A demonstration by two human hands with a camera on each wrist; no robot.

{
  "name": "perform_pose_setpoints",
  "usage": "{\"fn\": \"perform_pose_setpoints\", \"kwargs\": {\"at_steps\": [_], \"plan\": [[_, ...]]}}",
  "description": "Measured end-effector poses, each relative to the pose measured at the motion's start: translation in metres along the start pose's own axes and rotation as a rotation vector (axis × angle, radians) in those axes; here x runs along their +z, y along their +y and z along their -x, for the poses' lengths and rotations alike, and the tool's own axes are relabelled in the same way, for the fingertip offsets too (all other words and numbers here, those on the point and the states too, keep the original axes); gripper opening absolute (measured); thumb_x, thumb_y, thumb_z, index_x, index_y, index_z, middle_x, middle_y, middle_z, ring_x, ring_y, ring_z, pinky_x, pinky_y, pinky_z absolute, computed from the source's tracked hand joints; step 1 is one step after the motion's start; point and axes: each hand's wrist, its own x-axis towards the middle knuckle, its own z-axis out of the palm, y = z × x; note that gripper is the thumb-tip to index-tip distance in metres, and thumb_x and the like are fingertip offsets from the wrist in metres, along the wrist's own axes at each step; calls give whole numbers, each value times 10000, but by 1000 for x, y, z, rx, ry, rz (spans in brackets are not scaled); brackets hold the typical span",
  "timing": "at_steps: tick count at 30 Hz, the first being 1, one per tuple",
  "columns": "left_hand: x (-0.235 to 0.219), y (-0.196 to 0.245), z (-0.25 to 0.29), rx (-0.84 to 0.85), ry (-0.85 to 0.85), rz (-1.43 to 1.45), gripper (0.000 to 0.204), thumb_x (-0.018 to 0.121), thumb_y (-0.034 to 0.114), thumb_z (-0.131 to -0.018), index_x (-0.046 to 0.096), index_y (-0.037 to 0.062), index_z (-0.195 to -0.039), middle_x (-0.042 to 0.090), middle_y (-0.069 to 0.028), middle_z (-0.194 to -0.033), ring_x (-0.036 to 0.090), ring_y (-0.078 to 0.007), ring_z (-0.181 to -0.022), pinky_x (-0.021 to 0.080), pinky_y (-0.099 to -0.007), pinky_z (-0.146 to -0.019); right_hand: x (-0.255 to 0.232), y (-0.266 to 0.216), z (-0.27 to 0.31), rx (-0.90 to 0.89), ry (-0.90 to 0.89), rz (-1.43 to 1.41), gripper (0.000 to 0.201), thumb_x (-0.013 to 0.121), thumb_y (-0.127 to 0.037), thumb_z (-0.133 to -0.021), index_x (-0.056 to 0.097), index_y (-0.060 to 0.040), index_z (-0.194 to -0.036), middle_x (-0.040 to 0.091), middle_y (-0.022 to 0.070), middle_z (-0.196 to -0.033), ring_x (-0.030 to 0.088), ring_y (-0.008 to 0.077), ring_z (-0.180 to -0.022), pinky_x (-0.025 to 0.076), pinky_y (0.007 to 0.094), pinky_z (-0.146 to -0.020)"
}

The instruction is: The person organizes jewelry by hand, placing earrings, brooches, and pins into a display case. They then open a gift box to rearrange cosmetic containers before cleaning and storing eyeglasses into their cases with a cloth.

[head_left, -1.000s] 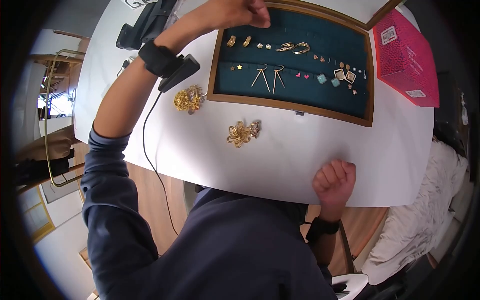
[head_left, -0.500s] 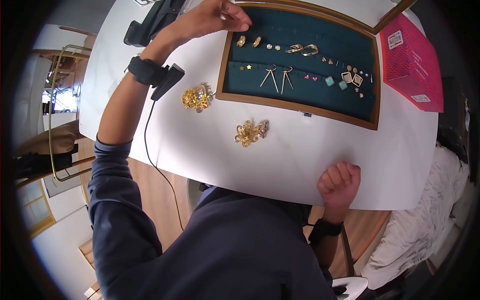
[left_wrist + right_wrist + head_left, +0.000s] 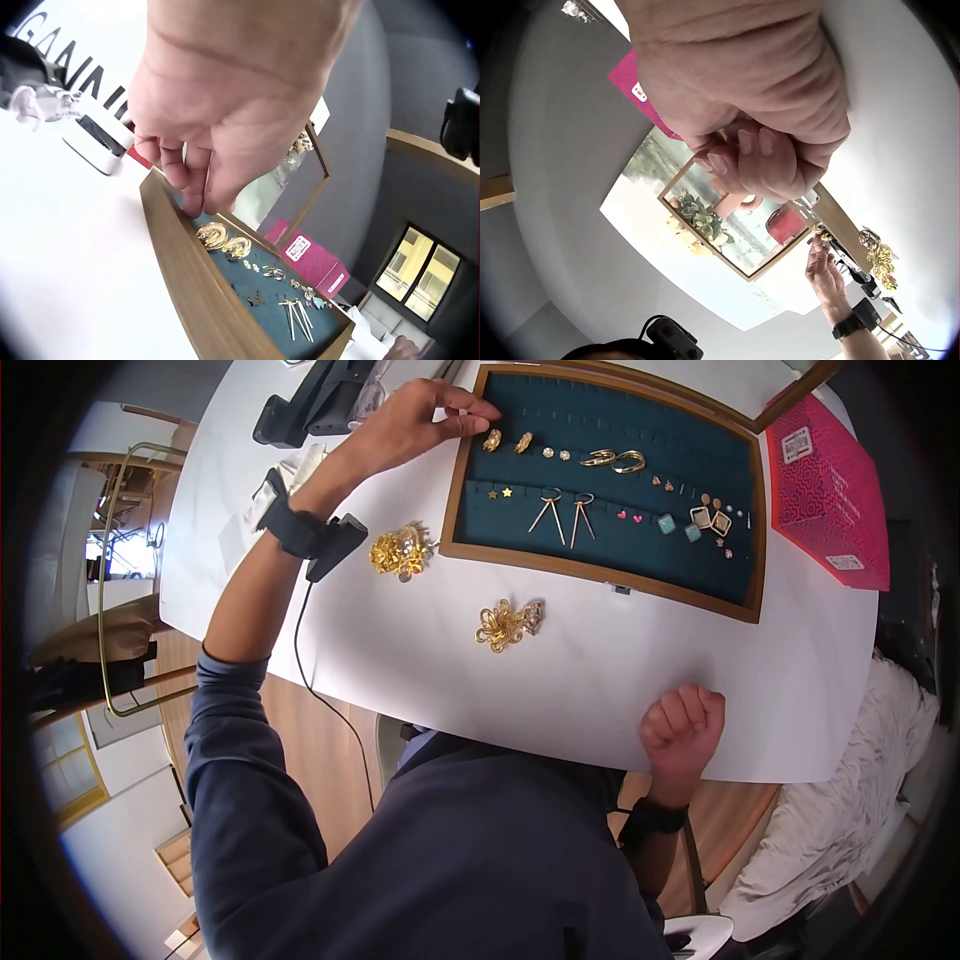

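Note:
My left hand (image 3: 405, 425) reaches over the left end of the wooden jewelry box (image 3: 640, 582). Its thumb and forefinger come close together right beside a thick gold earring (image 3: 213, 236), which stands in the dark green lining with a matching gold earring (image 3: 238, 247) next to it. Nothing shows between these fingertips. Along the rows sit gold hoop earrings (image 3: 629, 461), star earrings (image 3: 507, 492), long bar earrings (image 3: 581, 522) and pink heart earrings (image 3: 638, 518). My right hand (image 3: 683, 730) is curled into a fist by the table's front edge; its palm is mostly hidden.
The box's glazed lid (image 3: 304, 212) stands raised at the back. A pink box (image 3: 830, 500) is to the right. In front lie gold chain-like jewelry (image 3: 505, 625) and a gold cluster (image 3: 400, 552). A black cable (image 3: 300, 650) runs from the left wrist camera, and a black device (image 3: 310, 405) stands behind.
My left hand has moved left and down from the back row to the thick gold earrings. The view has shifted slightly; my right fist stays in place.

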Motion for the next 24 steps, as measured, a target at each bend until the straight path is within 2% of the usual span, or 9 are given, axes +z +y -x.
{"fn": "perform_pose_setpoints", "kwargs": {"at_steps": [5, 8, 11, 14, 17, 20, 23, 24], "plan": [[-3, 14, 2, 25, -7, 6, 208, 719, 245, -972, 809, 162, -1140, 773, -35, -1047, 654, -158, -914, 527, -356, -820, 0, 0, 1, -2, 5, -3, 441, 385, -288, -1042, 391, -146, -624, 349, -15, -544, 234, 125, -485, 204, 302, -452], [6, 8, 6, 0, 60, 61, 225, 726, 284, -963, 812, 168, -1135, 772, -40, -1031, 644, -157, -887, 529, -345, -854, -1, 0, 0, -1, 2, -4, 441, 389, -288, -1041, 392, -145, -624, 347, -16, -542, 234, 126, -484, 202, 303, -451], [12, 6, 7, -61, 121, 54, 268, 742, 336, -944, 809, 169, -1144, 767, -46, -1027, 629, -161, -852, 525, -344, -862, 0, 0, 1, 0, 6, -4, 442, 391, -289, -1040, 393, -145, -622, 347, -16, -541, 236, 127, -484, 202, 303, -452], [14, 12, 7, -138, 138, 121, 314, 755, 381, -921, 808, 164, -1142, 761, -47, -1051, 621, -168, -881, 518, -342, -880, 1, 0, 0, 3, 12, -17, 447, 393, -290, -1038, 392, -145, -615, 351, -14, -539, 237, 127, -485, 205, 303, -454], [13, 24, 5, -231, 85, 25, 344, 791, 365, -887, 798, 163, -1165, 753, -38, -1060, 617, -176, -942, 507, -348, -898, 0, -1, 1, 9, 13, -28, 452, 394, -291, -1035, 393, -146, -607, 359, -12, -539, 238, 129, -486, 211, 303, -459], [16, 24, 7, -157, 77, 19, 388, 829, 342, -846, 785, 163, -1188, 745, -31, -1065, 603, -188, -976, 501, -363, -904, -1, 0, 3, 15, 29, -31, 452, 392, -290, -1034, 395, -149, -605, 365, -10, -538, 240, 129, -489, 219, 304, -463], [21, 19, 8, -139, 92, -2, 423, 850, 377, -819, 793, 164, -1180, 732, -73, -1010, 631, -221, -979, 542, -387, -845, -2, 0, 2, 15, 17, -30, 446, 389, -287, -1035, 401, -151, -610, 368, -10, -540, 247, 129, -496, 227, 304, -468], [21, 20, 10, -142, 74, 10, 423, 857, 343, -814, 785, 163, -1190, 727, -86, -1052, 635, -227, -984, 548, -382, -857, -1, 1, 2, 14, 13, -29, 444, 389, -286, -1035, 402, -152, -612, 369, -10, -541, 249, 129, -499, 229, 304, -469]]}}
